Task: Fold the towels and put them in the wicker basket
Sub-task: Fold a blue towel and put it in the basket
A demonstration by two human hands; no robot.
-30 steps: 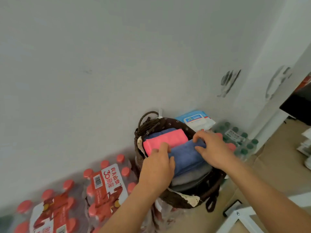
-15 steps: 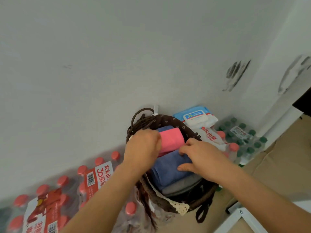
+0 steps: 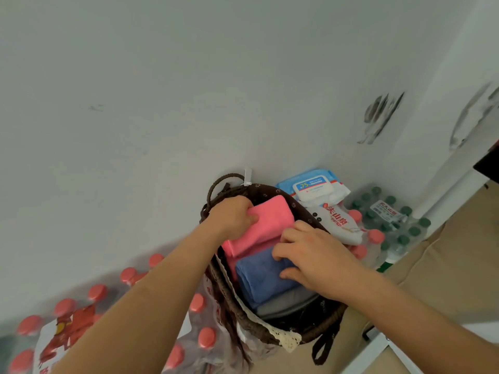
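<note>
- Red-capped water bottles [image 3: 64,306] in printed shrink wrap, on the floor at far left, against a pale wall [image 3: 162,103].
- Left hand [image 3: 232,214] reaching over the far-left rim of the basket, fingers curled round one end of a folded pink towel [image 3: 270,225], thumb pressed on its top face.
- Dark brown wicker basket [image 3: 324,333] standing against the wall, with a looped rope handle at the back and cream lace trim hanging at the near rim.
- Inside the basket, three folded towels packed side by side: pink farthest from the camera, a blue towel [image 3: 262,282] touching it in the middle, a grey towel [image 3: 283,307] nearest.
- Right hand [image 3: 313,255] lying across the right end of the blue towel, fingers bent over its upper edge where it meets the pink one, thumb against its face, pinching it.
- Blue-and-white wipes pack [image 3: 313,186] just beyond the basket's right side, resting on more red-capped bottles.
- Green-capped bottles [image 3: 391,220] in clear wrap, further right, near the corner.
- White metal frame [image 3: 378,349] at the lower right edge.
</note>
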